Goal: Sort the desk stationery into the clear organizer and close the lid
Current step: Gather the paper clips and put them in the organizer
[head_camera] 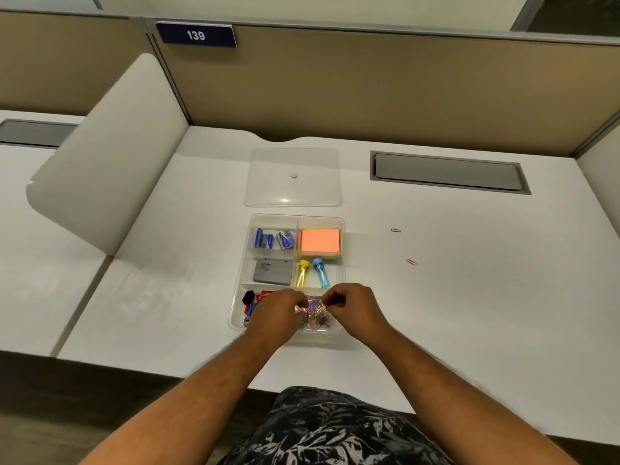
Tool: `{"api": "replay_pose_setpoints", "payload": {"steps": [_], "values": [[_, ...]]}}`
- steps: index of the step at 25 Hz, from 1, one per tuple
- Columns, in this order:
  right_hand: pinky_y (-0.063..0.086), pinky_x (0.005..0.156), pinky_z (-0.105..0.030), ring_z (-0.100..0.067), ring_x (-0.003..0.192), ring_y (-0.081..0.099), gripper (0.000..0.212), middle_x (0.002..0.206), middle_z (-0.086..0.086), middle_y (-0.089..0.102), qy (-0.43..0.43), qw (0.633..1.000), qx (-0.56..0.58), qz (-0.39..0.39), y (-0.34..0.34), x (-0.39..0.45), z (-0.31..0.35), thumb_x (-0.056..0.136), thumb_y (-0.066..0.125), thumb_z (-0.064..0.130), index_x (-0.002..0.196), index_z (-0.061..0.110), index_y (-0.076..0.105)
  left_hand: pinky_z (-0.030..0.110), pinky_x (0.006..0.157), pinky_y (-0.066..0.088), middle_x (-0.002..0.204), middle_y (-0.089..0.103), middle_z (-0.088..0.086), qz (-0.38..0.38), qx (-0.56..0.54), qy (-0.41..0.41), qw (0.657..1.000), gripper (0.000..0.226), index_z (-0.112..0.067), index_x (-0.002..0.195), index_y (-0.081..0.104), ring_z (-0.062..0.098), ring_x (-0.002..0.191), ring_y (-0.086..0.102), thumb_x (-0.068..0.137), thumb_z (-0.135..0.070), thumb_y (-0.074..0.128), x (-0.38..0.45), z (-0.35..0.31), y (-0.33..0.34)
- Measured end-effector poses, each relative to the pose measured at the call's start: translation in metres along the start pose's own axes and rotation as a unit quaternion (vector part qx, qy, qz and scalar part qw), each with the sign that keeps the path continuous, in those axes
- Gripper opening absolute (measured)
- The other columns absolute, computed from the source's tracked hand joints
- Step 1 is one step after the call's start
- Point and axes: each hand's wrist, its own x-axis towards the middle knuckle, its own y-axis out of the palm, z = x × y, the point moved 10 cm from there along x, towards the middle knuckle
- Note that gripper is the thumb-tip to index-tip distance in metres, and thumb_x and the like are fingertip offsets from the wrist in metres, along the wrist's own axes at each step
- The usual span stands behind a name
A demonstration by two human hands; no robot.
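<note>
One clear organizer [343, 226] sits on the white desk [469, 297], near its front edge, directly ahead of the person. Its one lid [293, 176] is off and lies flat on the desk just behind it, apart from it. Six compartments are visible. Rear left: three blue staple boxes [270, 238]. Rear right: one stack of sticky notes [320, 240], orange on top. Middle left: one grey box [272, 271]. Middle right: two tubes, one yellow [302, 273], one blue [321, 272]. Front left: binder clips [252, 302], black, red and blue, partly hidden by the hand; count cannot be told. Front right: a loose heap of coloured paper clips [317, 322], too tangled to count. The left hand [276, 312] and right hand [352, 305] are both over the front compartments, each pinching one small clear bag [310, 305] of paper clips between them, fingers curled on it. Two red clips lie loose on the desk well to the right of the organizer, one farther [396, 230], one nearer [411, 262]. One sign [196, 35] reading 139 hangs on the rear partition [369, 78].
</note>
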Motion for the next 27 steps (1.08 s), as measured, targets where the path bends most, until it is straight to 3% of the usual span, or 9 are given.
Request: {"api": "replay_pose_setpoints", "payload": {"steps": [4, 10, 16, 19, 22, 27], "values": [[0.058, 0.08, -0.022, -0.005, 0.079, 0.072, 0.013, 0.085, 0.009, 0.077, 0.029, 0.997, 0.048, -0.058, -0.023, -0.004, -0.013, 0.083, 0.081, 0.011, 0.09, 0.021, 0.08, 0.029, 0.075, 0.054, 0.101, 0.071, -0.011, -0.021, 0.01, 0.038, 0.999, 0.011, -0.029, 0.1, 0.074, 0.008, 0.086, 0.061, 0.089, -0.029, 0.071, 0.005, -0.013, -0.007], [0.051, 0.074, -0.007, 0.001, 0.082, 0.069, 0.017, 0.085, 0.014, 0.074, 0.047, 0.984, 0.078, -0.153, -0.076, 0.0, -0.039, 0.085, 0.073, 0.004, 0.092, 0.019, 0.076, 0.029, 0.09, 0.056, 0.111, 0.072, -0.007, -0.017, -0.038, 0.1, 0.994, 0.019, -0.026, 0.113, 0.072, 0.011, 0.098, 0.065, 0.095, -0.022, 0.068, 0.036, -0.073, 0.004], [0.052, 0.076, -0.016, -0.006, 0.079, 0.068, 0.027, 0.085, 0.007, 0.072, 0.116, 0.963, 0.087, -0.228, -0.15, 0.013, -0.107, 0.083, 0.064, -0.002, 0.095, 0.021, 0.072, 0.035, 0.087, 0.054, 0.111, 0.065, -0.006, -0.021, -0.034, 0.187, 0.981, 0.018, -0.024, 0.109, 0.068, 0.014, 0.102, 0.062, 0.092, -0.02, 0.066, 0.091, -0.154, 0.023], [0.056, 0.083, -0.025, -0.006, 0.079, 0.066, 0.027, 0.085, 0.008, 0.073, 0.156, 0.957, 0.05, -0.239, -0.175, 0.028, -0.144, 0.084, 0.062, -0.003, 0.094, 0.019, 0.075, 0.034, 0.083, 0.051, 0.112, 0.064, -0.006, -0.025, 0.001, 0.184, 0.983, 0.019, -0.024, 0.11, 0.067, 0.017, 0.101, 0.062, 0.092, -0.02, 0.064, 0.13, -0.181, 0.03], [0.057, 0.092, -0.033, -0.016, 0.091, 0.071, 0.024, 0.097, 0.001, 0.078, 0.184, 0.958, 0.017, -0.221, -0.185, 0.048, -0.171, 0.087, 0.065, 0.002, 0.1, 0.015, 0.079, 0.032, 0.085, 0.049, 0.117, 0.064, -0.005, -0.008, 0.025, 0.173, 0.985, 0.024, -0.024, 0.115, 0.066, 0.018, 0.105, 0.063, 0.092, -0.018, 0.061, 0.175, -0.197, 0.045], [0.056, 0.083, -0.035, -0.017, 0.091, 0.068, 0.013, 0.098, 0.003, 0.073, 0.161, 0.979, -0.047, -0.12, -0.164, 0.087, -0.181, 0.084, 0.079, 0.025, 0.097, 0.022, 0.077, 0.031, 0.088, 0.046, 0.12, 0.064, -0.005, 0.041, 0.069, 0.134, 0.988, 0.033, -0.026, 0.123, 0.064, 0.02, 0.112, 0.06, 0.093, -0.016, 0.055, 0.233, -0.208, 0.077]]}}
